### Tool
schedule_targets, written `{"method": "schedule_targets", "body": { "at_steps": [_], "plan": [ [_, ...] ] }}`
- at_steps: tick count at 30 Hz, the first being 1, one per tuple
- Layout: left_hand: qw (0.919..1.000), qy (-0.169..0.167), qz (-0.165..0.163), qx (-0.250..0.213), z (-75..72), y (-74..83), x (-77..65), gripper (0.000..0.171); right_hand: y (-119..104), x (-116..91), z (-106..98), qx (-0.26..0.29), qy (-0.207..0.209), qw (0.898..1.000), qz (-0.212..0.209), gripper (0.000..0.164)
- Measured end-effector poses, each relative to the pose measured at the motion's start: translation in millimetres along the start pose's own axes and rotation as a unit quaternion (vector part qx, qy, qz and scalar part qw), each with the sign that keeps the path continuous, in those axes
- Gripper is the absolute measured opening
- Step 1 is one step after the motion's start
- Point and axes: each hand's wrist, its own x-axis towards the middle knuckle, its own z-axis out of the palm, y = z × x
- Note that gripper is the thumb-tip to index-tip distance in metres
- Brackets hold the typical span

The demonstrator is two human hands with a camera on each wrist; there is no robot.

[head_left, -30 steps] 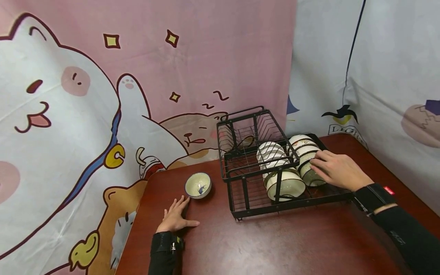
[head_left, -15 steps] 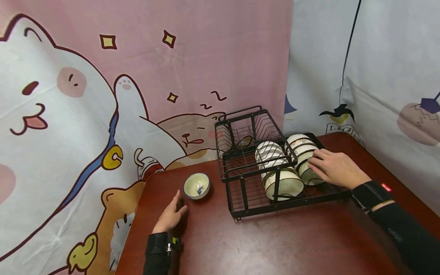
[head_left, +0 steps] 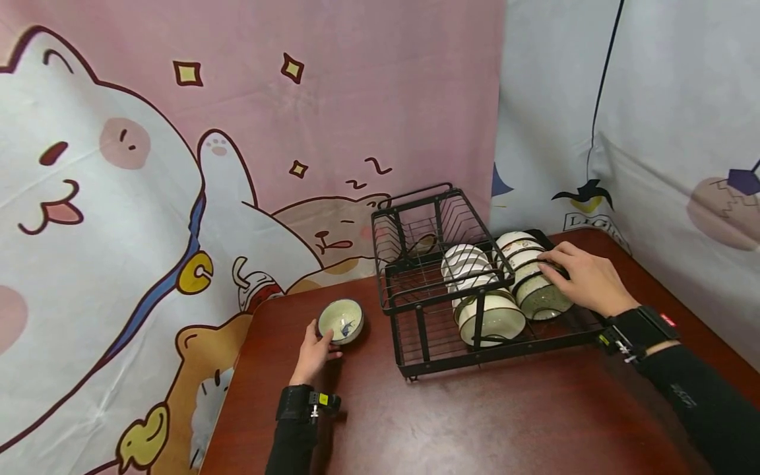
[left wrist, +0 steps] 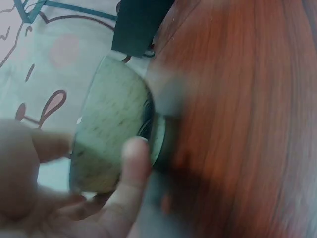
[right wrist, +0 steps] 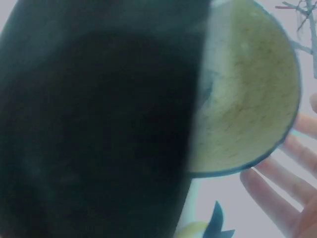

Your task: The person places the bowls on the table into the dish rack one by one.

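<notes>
A small cream bowl (head_left: 342,316) with a blue rim and a blue motif inside stands on the table. My left hand (head_left: 313,354) holds it at its near left side, the thumb over the rim and the fingers outside; the left wrist view shows this bowl (left wrist: 109,99) between thumb and fingers. My right hand (head_left: 584,277) is at the rack's right row of bowls, next to the speckled green front bowl (head_left: 541,300). In the right wrist view its fairly straight fingers (right wrist: 282,178) meet a bowl's rim (right wrist: 247,163). A dark shape covers much of that view.
A black two-tier dish rack (head_left: 436,361) stands at the back right of the brown table (head_left: 475,422). A second row of nested white bowls (head_left: 493,323) sits under its upper tier. A printed cloth (head_left: 356,99) hangs behind the table.
My left hand first draws back slightly from the small bowl, then moves up and right to its rim and takes hold. My right hand shifts right, uncovering more of the green front bowl.
</notes>
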Motion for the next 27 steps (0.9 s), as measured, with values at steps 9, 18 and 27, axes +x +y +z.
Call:
{"method": "schedule_targets", "body": {
  "at_steps": [9,18,27],
  "plan": [
    [0.9982,0.040,0.022,0.040,3.3,6.7,13.0,0.044,5.5,9.3,-9.2,0.000,-0.009,1.000,0.026,0.022],
    [0.9772,0.125,0.123,0.119,-41.2,104.9,3.1,0.047,5.6,65.5,-85.2,0.074,0.021,0.993,0.084,0.036],
    [0.9680,0.155,0.167,0.105,-58.3,182.1,-18.4,0.050,-6.2,99.5,-121.6,0.207,0.011,0.968,0.138,0.052]
  ]
}}
